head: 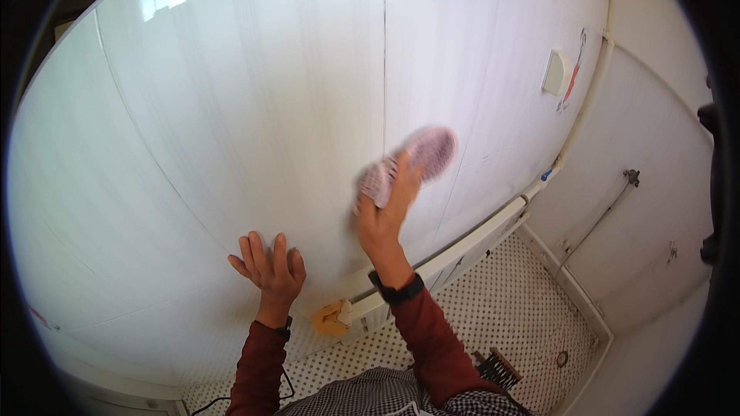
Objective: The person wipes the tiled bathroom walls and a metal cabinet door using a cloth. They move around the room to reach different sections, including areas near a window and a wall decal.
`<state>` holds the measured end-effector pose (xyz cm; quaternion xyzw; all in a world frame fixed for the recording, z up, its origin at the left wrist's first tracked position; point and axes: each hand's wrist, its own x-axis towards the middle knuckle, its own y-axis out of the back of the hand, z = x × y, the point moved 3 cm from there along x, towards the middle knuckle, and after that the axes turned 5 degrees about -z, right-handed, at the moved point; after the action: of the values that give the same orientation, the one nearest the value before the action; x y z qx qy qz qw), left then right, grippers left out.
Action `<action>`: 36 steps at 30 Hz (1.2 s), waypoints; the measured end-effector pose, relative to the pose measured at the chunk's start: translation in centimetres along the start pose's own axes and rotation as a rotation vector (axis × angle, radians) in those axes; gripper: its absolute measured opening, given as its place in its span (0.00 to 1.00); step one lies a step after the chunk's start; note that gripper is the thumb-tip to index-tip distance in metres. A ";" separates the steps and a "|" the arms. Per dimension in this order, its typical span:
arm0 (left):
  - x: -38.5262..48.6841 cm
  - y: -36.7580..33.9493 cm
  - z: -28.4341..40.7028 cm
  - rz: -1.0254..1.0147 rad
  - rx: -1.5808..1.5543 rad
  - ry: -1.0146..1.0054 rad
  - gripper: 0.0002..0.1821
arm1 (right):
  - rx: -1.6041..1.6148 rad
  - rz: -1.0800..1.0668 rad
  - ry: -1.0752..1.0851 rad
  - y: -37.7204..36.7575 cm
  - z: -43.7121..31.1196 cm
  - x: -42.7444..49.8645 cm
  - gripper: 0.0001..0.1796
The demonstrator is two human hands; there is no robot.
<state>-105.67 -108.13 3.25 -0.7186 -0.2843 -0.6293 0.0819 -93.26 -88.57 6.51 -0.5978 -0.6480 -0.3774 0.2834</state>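
Observation:
A bunched pink patterned cloth (435, 153), blurred at its edges, is in my right hand (384, 222) and lies against the white wall panel (300, 98). Part of the cloth sticks out above my fingers, and part bulges at their left. My left hand (272, 268) holds nothing; its fingers are spread, with the fingertips at the same wall, lower and to the left. Faint vertical streaks run down the panel. Below and between the hands, a yellow cloth (331, 318) hangs on the near end of a long white radiator (471, 248) along the wall's foot.
A dotted tile floor (509, 294) with a round drain (562, 359) lies below. A dark slatted object (498, 368) is by my right sleeve. On the right wall are a small valve (632, 178) and a pipe. A blue-handled valve (545, 175) sits near the corner, below a white wall box (556, 73).

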 end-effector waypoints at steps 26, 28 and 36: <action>0.2 -0.6 0.4 0.014 0.085 -0.014 0.24 | 0.176 0.264 -0.342 1.2 9.1 -6.6 0.40; 0.5 -0.6 0.6 0.029 0.097 -0.033 0.24 | -0.059 0.051 -0.215 1.3 10.0 -9.6 0.42; 1.4 -1.1 1.3 0.057 0.162 -0.089 0.26 | -0.070 -0.506 -0.314 10.1 21.8 -27.5 0.32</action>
<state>-105.06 -106.13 4.03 -0.7447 -0.3171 -0.5691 0.1451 -78.04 -85.93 -26.60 -0.4777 -0.7989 -0.3611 0.0559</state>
